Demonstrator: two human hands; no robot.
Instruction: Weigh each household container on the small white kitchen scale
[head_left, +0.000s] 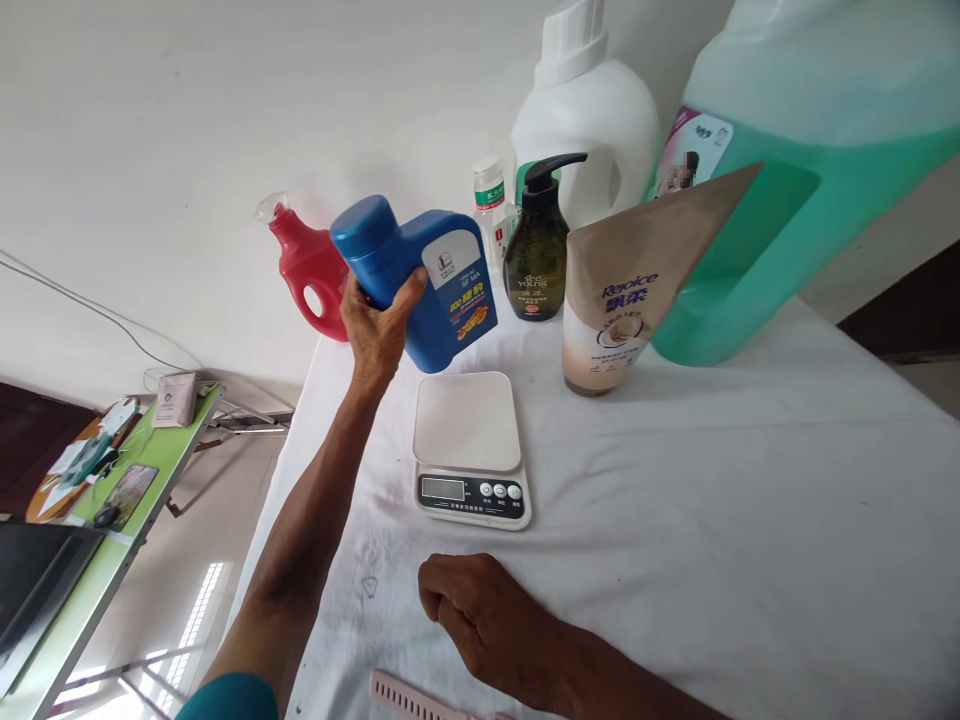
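My left hand (379, 330) is wrapped round a blue bottle (442, 290) with a blue cap, tilted to the left behind the scale. Just behind that hand stands a red bottle (304, 250) with a loop handle. The white kitchen scale (466, 425) lies in front of the blue bottle, its pan bare and its display showing no digits that I can read. Nearer to me, my right hand (480, 615) rests on the white cloth with its fingers curled in. Whether anything is inside those fingers is hidden. Below it lies a pink comb (412, 695), partly cut off by the frame edge.
Along the wall stand a small clear bottle (491, 205), a dark pump bottle (536, 250), a large white jug (592, 130), a beige Rejoice tube (622, 300) and a big jug of green liquid (780, 220). A green table (161, 450) stands lower left.
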